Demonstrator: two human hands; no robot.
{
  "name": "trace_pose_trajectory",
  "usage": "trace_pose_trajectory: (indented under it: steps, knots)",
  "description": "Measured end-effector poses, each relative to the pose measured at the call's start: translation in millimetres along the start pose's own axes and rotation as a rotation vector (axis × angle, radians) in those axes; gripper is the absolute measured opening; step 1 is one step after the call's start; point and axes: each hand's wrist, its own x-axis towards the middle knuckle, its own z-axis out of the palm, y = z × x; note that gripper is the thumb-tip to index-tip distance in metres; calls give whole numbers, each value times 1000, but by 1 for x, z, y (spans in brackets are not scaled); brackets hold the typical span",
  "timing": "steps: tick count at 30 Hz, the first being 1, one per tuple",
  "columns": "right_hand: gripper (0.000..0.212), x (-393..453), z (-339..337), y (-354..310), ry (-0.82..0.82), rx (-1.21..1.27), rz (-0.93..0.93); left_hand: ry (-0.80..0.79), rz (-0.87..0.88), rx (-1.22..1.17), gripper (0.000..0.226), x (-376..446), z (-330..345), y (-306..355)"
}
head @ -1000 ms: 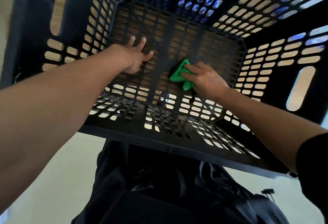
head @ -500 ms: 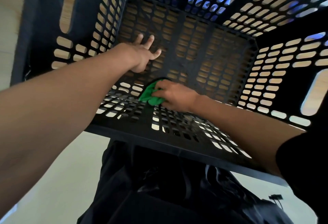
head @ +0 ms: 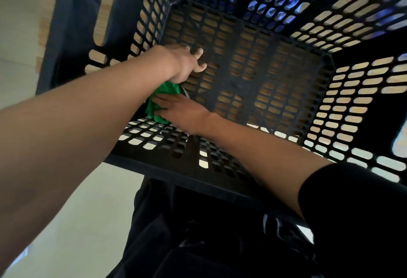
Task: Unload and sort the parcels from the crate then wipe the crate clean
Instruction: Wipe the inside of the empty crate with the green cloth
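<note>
While both arms reach down into the black slotted crate (head: pixel 343 92), I read the scene from the head view as follows. The crate is tipped so that its open side faces the camera, and its perforated floor and four slotted walls are all in sight; no parcels show inside it. My left hand (head: pixel 187 61) lies against the crate floor near the left wall, fingers spread and fairly straight, pressing on the plastic grid and holding nothing. My right hand (head: pixel 182 112) is placed just below the left hand, at the junction of the floor and the near wall, with its fingers laid over a green cloth (head: pixel 158 103). The cloth is bunched under and ahead of those fingers and is in contact with the crate surface; part of it is hidden behind the left forearm. The fingers appear to clasp the cloth while pushing it against the grid, though the thumb is not visible. The two hands are close together, the left wrist passing over the upper edge of the cloth. Through the slots I see light wooden flooring (head: pixel 248 68). Dark clothing (head: pixel 209 233) fills the lower centre of the view, below the crate's near rim, and a black sleeve (head: pixel 356 211) covers the right upper arm.
</note>
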Motion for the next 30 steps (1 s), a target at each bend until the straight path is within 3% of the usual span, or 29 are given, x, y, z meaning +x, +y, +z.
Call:
trace_pose_trajectory:
  steps: [4, 8, 16, 19, 24, 27, 30]
  knots:
    - [48, -38, 3, 20, 42, 13, -33, 2, 0, 19, 91, -4, 0, 2]
    - [56, -98, 11, 47, 64, 5, -8, -4, -17, 15, 93, -11, -4, 8]
    - [67, -164, -4, 87, 131, -13, 249, -3, -17, 15, 94, -31, -14, 15]
    - [53, -154, -8, 88, 330, 79, 340, 15, -4, 38, 87, -30, -14, 15]
    - [38, -127, -44, 72, 729, 450, 767, 6, 28, -24, 74, -27, -15, 16]
    - [14, -116, -72, 63, 791, 667, 932, 20, 41, -144, 69, -27, -15, 12]
    - [10, -112, -90, 58, 810, 719, 991, 110, 68, -312, 55, -43, -24, 7]
